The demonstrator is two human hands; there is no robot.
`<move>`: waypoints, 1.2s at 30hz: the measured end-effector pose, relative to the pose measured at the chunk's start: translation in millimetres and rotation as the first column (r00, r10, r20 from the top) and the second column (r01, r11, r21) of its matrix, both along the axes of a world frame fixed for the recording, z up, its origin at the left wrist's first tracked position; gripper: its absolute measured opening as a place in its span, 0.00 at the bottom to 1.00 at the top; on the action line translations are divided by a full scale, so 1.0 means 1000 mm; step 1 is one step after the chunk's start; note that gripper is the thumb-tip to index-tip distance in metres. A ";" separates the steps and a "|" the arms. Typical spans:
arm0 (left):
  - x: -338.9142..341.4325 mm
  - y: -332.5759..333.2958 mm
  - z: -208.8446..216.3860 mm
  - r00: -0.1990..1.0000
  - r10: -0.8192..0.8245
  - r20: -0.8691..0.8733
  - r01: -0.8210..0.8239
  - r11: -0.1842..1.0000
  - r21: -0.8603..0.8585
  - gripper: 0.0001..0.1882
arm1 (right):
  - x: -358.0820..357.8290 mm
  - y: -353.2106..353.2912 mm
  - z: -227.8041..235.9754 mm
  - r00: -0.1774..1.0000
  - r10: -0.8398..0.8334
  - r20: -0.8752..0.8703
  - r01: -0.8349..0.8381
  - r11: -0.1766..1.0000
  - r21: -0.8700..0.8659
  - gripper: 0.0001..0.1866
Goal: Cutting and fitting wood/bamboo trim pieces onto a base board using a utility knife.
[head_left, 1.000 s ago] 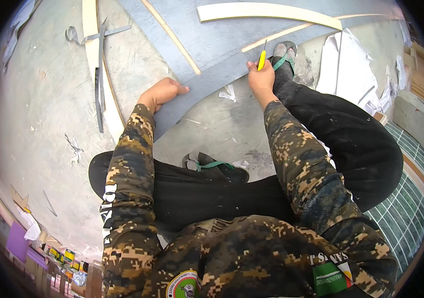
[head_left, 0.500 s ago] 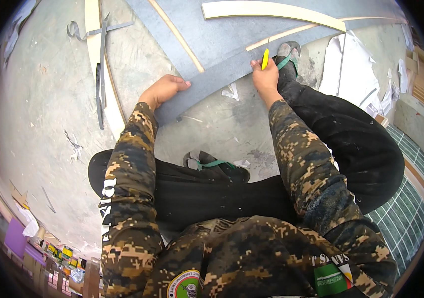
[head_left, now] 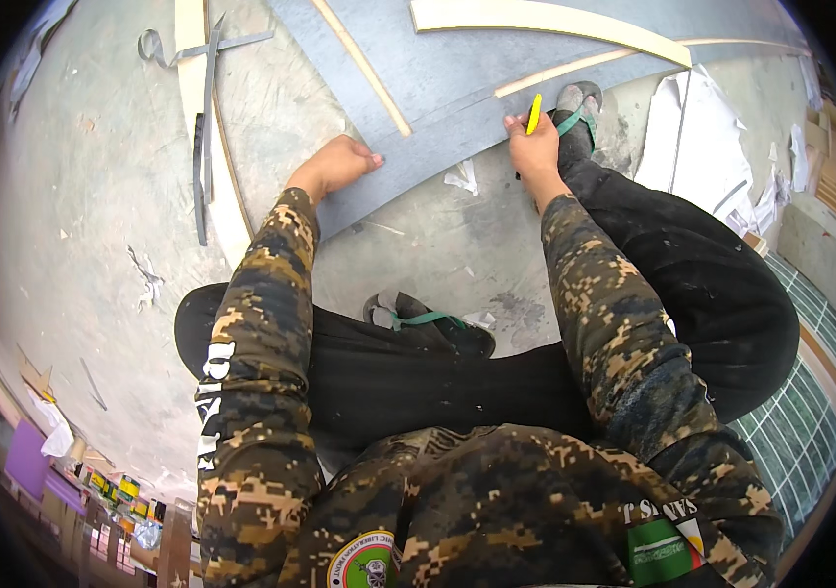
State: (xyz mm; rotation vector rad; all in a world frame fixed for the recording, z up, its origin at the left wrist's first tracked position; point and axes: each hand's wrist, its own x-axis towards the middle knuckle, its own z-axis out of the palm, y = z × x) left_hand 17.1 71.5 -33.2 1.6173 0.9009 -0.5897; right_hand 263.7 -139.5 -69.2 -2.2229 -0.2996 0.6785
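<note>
A grey-blue sheet [head_left: 457, 118] spreads out in front of me, its near edge running between my hands. At its near left corner, my left hand [head_left: 339, 165] is closed, thumb and fingers pinching the edge. My right hand [head_left: 537, 157] is closed around a yellow utility knife [head_left: 534, 116], whose handle sticks up from the fist; its blade does not show clearly. That hand's fingertips are at the sheet's edge too, beside my sandalled right foot [head_left: 577, 108]. A faint crease line crosses the sheet near the edge.
A curved pale strip [head_left: 545, 18] and thin wooden slats [head_left: 364, 69] lie on the sheet. Left of it are a long pale board [head_left: 227, 176] and dark strips [head_left: 208, 127]. White torn paper [head_left: 697, 137] lies at right, near green glass-like panels [head_left: 795, 436]. Scraps dot the concrete floor.
The sheet's near flap looks flatter, its crease fainter. The utility knife has tipped in my right hand and its blade has dropped from sight. The whole view has shifted slightly.
</note>
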 end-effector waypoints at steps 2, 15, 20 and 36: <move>0.000 -0.003 -0.001 1.000 0.011 -0.008 -0.011 1.000 0.000 0.21 | 0.001 0.000 -0.001 1.000 0.000 0.007 0.000 1.000 -0.007 0.12; -0.003 -0.012 -0.001 0.995 0.098 -0.021 -0.099 0.994 -0.047 0.20 | 0.004 -0.001 -0.007 0.999 -0.020 -0.032 0.022 0.999 0.046 0.10; -0.008 -0.009 -0.002 0.995 0.097 -0.023 -0.098 0.994 -0.048 0.21 | -0.005 0.002 -0.002 1.000 -0.013 -0.009 0.014 0.998 0.057 0.10; 0.005 -0.029 -0.001 0.997 0.049 -0.060 -0.034 0.972 0.232 0.27 | -0.007 0.003 0.002 0.991 -0.114 -0.072 0.123 0.982 0.144 0.10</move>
